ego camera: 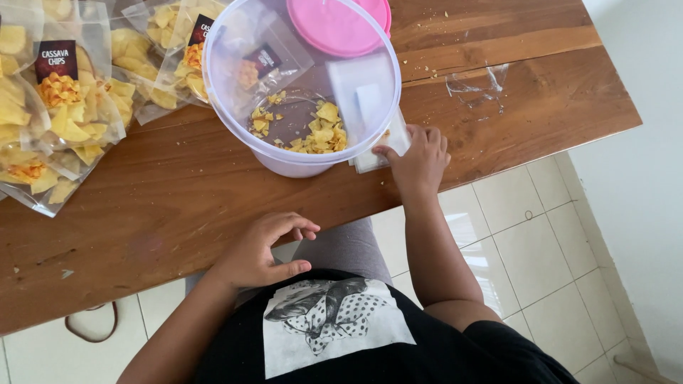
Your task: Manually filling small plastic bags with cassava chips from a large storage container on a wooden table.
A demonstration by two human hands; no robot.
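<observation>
The right hand (420,160) rests its loosely spread fingers on clear empty bags (380,149) just beside the tub (299,78), which half hides them; the left hand (260,249) curls empty at the desk (178,206) edge.

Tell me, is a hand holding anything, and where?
The right hand rests on clear empty bags beside the tub, fingers on their near edge. The left hand holds nothing.
</observation>
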